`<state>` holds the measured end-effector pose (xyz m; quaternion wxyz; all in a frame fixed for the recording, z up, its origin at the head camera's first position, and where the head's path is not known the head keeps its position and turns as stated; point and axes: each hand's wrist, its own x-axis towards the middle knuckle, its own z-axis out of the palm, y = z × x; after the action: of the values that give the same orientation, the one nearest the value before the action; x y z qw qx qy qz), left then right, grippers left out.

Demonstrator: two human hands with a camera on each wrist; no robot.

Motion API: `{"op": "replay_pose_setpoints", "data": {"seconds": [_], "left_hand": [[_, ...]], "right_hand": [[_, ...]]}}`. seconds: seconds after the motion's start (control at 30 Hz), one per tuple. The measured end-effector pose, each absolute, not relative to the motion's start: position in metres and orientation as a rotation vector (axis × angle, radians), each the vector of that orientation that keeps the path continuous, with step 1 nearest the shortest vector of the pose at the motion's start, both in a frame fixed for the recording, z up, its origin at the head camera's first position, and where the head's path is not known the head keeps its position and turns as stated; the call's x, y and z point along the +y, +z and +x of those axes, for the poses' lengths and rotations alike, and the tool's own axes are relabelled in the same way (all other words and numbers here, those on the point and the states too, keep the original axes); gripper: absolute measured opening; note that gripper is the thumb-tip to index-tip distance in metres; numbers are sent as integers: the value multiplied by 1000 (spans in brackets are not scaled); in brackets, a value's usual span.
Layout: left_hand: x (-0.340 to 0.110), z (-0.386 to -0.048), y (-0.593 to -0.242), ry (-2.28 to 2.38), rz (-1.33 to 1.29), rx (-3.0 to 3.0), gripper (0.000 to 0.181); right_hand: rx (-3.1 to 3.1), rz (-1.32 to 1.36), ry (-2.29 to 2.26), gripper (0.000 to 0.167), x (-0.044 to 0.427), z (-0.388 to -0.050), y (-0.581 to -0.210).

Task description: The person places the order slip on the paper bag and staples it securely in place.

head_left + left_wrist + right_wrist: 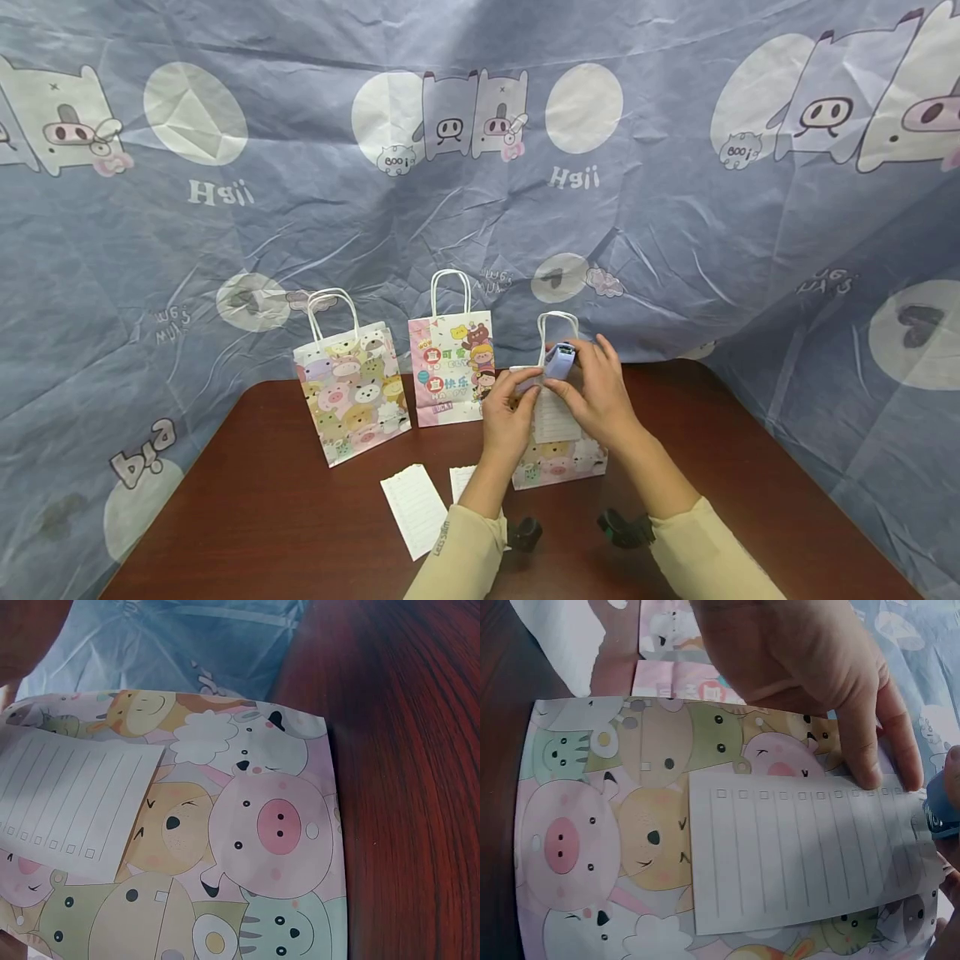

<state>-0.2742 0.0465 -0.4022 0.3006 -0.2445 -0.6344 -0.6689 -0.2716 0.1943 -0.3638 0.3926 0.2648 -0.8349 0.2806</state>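
As the left hand (507, 417) pinches a white lined paper sheet (557, 419) against an animal-print paper bag (557, 471), the right hand (604, 393) grips a lavender plastic stapler (559, 363) at their top; likely stapling, needing 1 squeeze next.

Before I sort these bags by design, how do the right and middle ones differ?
The right bag shows crowded animal faces; the middle bag, lettering and cartoon figures. A lined sheet covers part of the right bag's front; the middle bag's has none. Both have white looped handles.
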Motion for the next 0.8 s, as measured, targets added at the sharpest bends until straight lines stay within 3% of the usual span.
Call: {"op": "replay_pose_setpoints", "data": {"seconds": [0.63, 0.8], "left_hand": [[45, -273, -402, -1784, -597, -1707, 24], [45, -273, -401, -1762, -645, -1689, 24]], "right_hand": [[-2032, 643, 1240, 55, 209, -245, -367], [-1962, 546, 1162, 54, 214, -239, -371]]}}
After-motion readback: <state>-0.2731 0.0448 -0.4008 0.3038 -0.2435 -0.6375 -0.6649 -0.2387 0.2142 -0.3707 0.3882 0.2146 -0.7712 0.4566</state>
